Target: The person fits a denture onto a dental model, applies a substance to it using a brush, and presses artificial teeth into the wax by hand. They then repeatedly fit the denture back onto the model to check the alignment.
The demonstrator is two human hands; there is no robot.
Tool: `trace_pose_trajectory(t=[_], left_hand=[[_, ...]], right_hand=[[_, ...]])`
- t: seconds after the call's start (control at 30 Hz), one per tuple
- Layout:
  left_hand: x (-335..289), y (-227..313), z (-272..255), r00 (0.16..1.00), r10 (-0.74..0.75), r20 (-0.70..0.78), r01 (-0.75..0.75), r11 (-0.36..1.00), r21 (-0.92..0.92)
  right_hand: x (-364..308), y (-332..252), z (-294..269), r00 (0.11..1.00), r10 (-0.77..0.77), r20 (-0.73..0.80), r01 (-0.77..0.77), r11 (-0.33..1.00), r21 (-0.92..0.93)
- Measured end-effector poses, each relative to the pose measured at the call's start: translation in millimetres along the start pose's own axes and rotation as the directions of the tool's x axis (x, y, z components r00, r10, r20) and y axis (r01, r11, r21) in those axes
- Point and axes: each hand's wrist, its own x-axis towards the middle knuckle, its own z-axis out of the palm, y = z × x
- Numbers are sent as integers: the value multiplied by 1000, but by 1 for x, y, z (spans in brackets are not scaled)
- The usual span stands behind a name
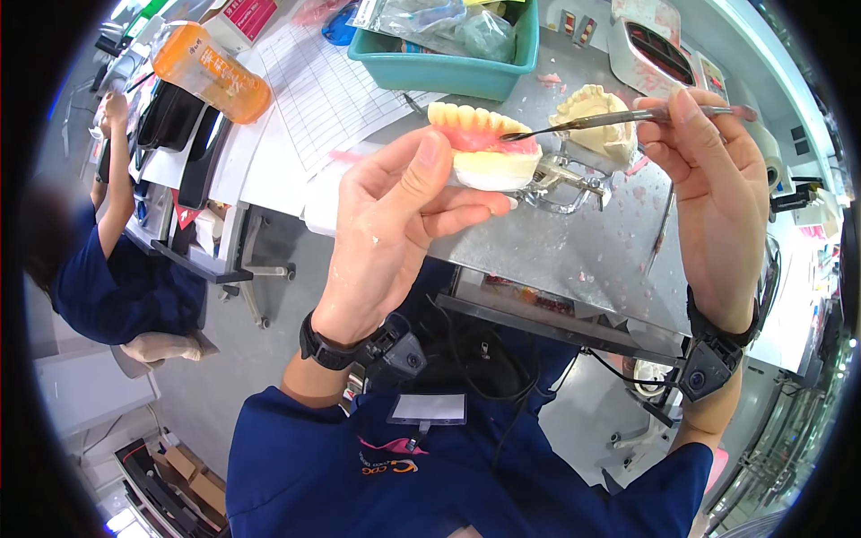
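Note:
My left hand (395, 193) is closed round a dental model (489, 166) with a cream plaster base, pink gum wax and a row of yellowish teeth. Between the thumb and fingers of my right hand (708, 152) is a thin dark metal wax carver (601, 119). Its spoon-like tip touches or nearly touches the pink wax below the teeth. Just behind, a second plaster cast (596, 125) rests on the bench beside a metal articulator (569, 184), partly hidden by the held model.
A teal bin (444, 76) of bagged items stands at the back, with an orange-labelled bottle (211, 72) to its left on gridded paper (314, 99). Wax scraps dot the metal bench (592, 260). A white-and-red box (659, 45) lies back right. Another person (117, 260) sits at far left.

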Motion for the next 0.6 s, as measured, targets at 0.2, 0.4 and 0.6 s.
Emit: trace_pose_trajectory(t=[0.2,0.4,0.6], left_hand=[[0,-1,-6,1000,11,13,-11,1000,12],[0,-7,-7,999,31,34,-31,999,12],[-11,-23,-27,986,22,165,-6,995,-98]], right_hand=[[-4,4,-4,999,-35,-20,34,998,-43],[-14,2,-9,996,-88,19,89,992,-87],[-50,2,-57,934,-278,-224,180,908,-379]])
